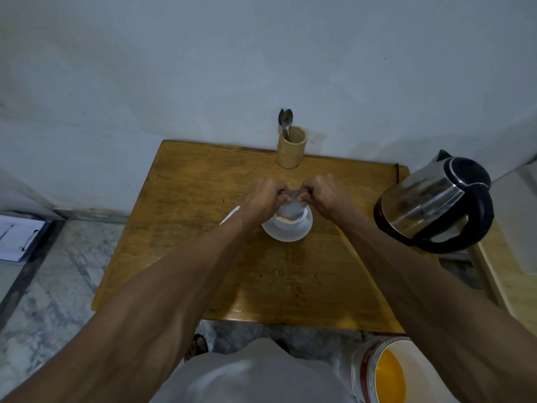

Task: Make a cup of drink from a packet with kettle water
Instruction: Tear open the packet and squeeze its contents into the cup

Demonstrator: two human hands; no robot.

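A white cup (293, 222) stands on a white saucer (286, 233) in the middle of the wooden table (203, 228). Brownish powder shows inside the cup. Over the cup hangs a small silvery packet (290, 209), mouth downward. My left hand (263, 199) and my right hand (325, 194) both pinch its upper edge from either side. A steel kettle (433, 203) with a black handle and lid sits at the table's right edge, apart from my hands.
A bamboo holder (291, 148) with two spoons (286, 120) stands at the table's back edge by the wall. A white bucket (386, 370) with yellow inside is on the floor at lower right. A clipboard (17, 239) lies far left.
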